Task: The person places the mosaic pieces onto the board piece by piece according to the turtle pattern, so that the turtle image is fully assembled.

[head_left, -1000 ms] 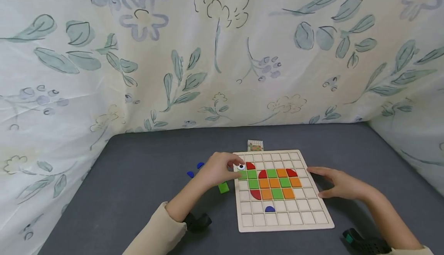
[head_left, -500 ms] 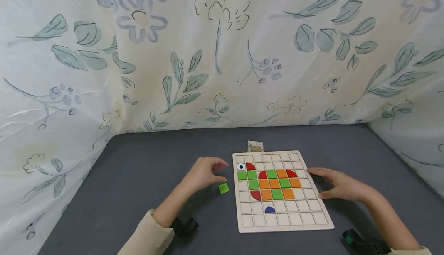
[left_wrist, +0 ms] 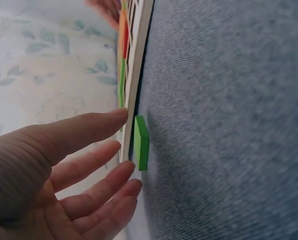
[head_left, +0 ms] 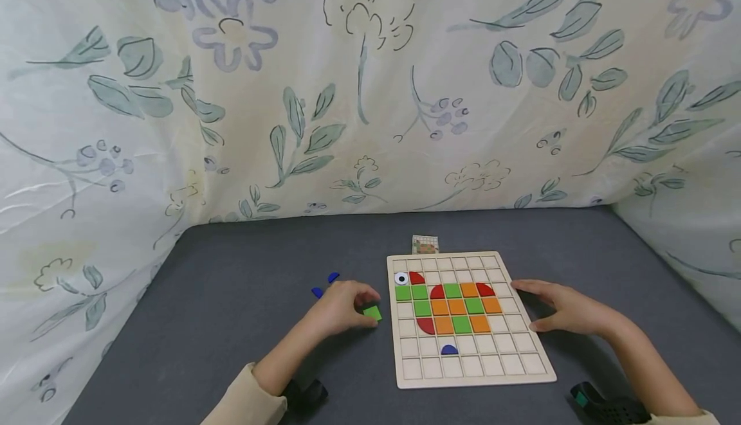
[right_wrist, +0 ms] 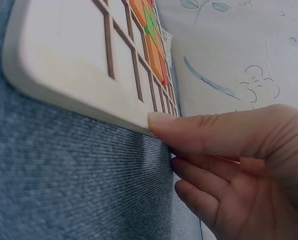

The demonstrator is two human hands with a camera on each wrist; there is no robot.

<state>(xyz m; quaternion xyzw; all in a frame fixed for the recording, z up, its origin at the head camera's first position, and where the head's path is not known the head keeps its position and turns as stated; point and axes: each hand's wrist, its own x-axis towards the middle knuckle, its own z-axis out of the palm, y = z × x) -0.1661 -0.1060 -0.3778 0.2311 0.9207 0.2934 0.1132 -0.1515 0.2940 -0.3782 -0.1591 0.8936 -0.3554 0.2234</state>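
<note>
Left hand (head_left: 341,309) reaches the green tile (head_left: 373,312); its wrist view shows fingers (left_wrist: 96,170) relaxed, apparently not gripping. Right hand (head_left: 570,309), open, thumb against wooden board (right_wrist: 64,65) edge.

Soft, even light fills the head view, bright on the floral cloth backdrop (head_left: 370,90) and flatter on the dark grey tabletop (head_left: 243,296); no glare shows anywhere. Faint shadows lie under the left hand (head_left: 341,309) and along the right forearm, so the light probably comes from above and in front. The wide lens bends the backdrop at the picture's edges. In the left wrist view the fingers (left_wrist: 84,132) are soft and the far end of the wooden board (left_wrist: 139,45) blurs away, while the green tile (left_wrist: 141,142) is fairly sharp. The right wrist view shows the near board edge (right_wrist: 64,95) and tabletop weave grainy and slightly out of focus.
</note>
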